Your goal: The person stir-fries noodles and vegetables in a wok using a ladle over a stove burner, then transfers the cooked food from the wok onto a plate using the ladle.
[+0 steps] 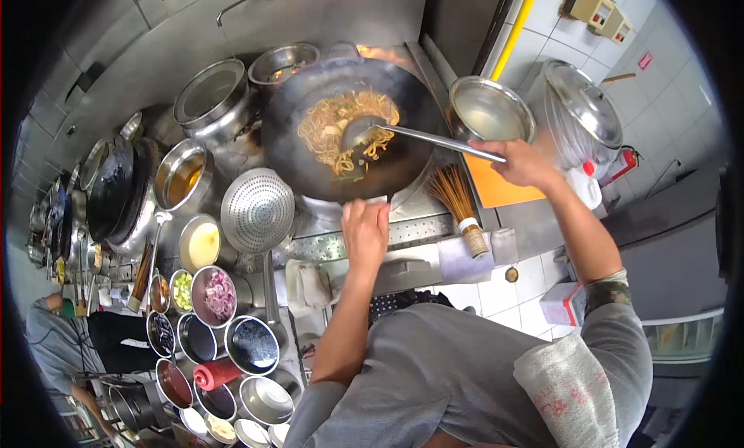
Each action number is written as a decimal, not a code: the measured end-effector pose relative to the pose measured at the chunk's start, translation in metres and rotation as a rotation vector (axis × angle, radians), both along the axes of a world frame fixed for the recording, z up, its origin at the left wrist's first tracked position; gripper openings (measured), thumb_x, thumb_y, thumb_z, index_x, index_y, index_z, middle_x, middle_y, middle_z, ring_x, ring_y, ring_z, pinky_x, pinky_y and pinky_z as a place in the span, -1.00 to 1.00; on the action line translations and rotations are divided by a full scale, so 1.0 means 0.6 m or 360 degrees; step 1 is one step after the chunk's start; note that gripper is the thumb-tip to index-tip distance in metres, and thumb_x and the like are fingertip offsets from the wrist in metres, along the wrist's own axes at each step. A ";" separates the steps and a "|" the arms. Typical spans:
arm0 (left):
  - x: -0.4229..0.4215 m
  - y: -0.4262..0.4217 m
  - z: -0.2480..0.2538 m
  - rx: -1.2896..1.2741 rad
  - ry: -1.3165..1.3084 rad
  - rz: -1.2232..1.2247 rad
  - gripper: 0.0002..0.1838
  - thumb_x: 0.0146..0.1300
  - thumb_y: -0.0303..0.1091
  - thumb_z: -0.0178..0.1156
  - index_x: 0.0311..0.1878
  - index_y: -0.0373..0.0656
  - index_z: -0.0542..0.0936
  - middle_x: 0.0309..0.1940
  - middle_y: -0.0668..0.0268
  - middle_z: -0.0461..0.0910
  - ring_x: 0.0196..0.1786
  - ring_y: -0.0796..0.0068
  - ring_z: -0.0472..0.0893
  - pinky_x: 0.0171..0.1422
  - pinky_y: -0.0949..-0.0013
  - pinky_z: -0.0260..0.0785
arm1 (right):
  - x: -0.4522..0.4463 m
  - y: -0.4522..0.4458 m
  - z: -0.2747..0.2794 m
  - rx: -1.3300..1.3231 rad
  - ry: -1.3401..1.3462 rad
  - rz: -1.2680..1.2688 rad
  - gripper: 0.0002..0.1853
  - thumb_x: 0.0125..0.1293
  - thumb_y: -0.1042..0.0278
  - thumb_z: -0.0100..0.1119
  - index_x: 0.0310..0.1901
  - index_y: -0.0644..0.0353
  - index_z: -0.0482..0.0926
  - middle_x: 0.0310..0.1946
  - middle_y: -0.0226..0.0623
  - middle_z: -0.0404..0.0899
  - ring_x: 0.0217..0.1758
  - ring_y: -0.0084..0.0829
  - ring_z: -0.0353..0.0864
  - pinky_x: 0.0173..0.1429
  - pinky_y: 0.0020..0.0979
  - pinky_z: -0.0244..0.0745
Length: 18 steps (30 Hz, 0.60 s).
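Co-worker: a person in a grey top (54, 336) at the left edge, well apart from the wok.
Ingredient bowls: near left, with chopped onion (219, 297) in one and a red squeeze bottle (217, 374) lying among them.
Perforated strainer (258, 210): just left of the wok, handle pointing near.
Wok (283, 115): centre, on the range, flames (380, 54) at its far rim.
Noodles (329, 126): spread over the wok's bottom, mixed with other bits.
Left hand (364, 235): fingers curled at the wok's near rim; whether they grip it cannot be told.
Ladle (442, 140): bowl down among the noodles, handle slanting right.
Stage: noodles apparently being stirred over heat; working the ladle through them calls for a steady wok.
Bamboo brush (457, 204): just right of the wok, bristles pointing far.
Right hand (519, 163): closed around the ladle's handle end.
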<state>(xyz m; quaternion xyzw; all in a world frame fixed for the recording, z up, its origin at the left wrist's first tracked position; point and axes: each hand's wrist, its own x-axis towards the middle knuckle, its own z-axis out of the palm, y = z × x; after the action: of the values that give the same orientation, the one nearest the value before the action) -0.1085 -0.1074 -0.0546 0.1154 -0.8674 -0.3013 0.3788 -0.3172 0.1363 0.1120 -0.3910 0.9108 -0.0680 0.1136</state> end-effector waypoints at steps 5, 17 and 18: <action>0.114 0.046 -0.009 0.0100 0.0003 -0.0107 -0.93 0.27 -0.38 0.38 -0.23 -0.15 0.74 -0.29 0.17 0.55 -0.09 0.05 0.53 0.04 0.03 0.39 | -0.021 0.073 -0.016 -0.0373 0.0016 0.0292 -0.28 0.25 0.65 0.25 0.46 -0.07 0.49 0.39 -0.13 0.55 0.39 -0.07 0.56 0.49 -0.18 0.42; 0.078 0.023 -0.053 0.0084 -0.0042 -0.0088 -0.89 0.31 -0.35 0.35 -0.18 -0.15 0.73 -0.29 0.14 0.55 -0.14 0.03 0.50 0.01 0.03 0.36 | 0.002 0.028 -0.008 -0.0168 0.0309 0.0187 -0.27 0.26 0.60 0.21 0.46 -0.27 0.49 0.19 -0.15 0.69 0.05 0.06 0.71 0.19 -0.04 0.61; 0.077 0.016 -0.043 0.0005 -0.0015 -0.0071 -0.89 0.31 -0.35 0.35 -0.18 -0.15 0.73 -0.29 0.13 0.55 -0.14 0.02 0.50 0.01 0.02 0.36 | -0.009 0.053 -0.013 -0.0313 0.0344 0.0319 -0.27 0.25 0.60 0.22 0.46 -0.27 0.50 0.20 -0.15 0.69 0.05 0.01 0.73 0.19 -0.07 0.62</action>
<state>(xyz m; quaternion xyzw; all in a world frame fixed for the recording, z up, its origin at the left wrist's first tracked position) -0.0624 -0.0980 -0.0801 0.0980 -0.8710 -0.3107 0.3678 -0.3227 0.1679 0.1039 -0.4941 0.8631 -0.1028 -0.0176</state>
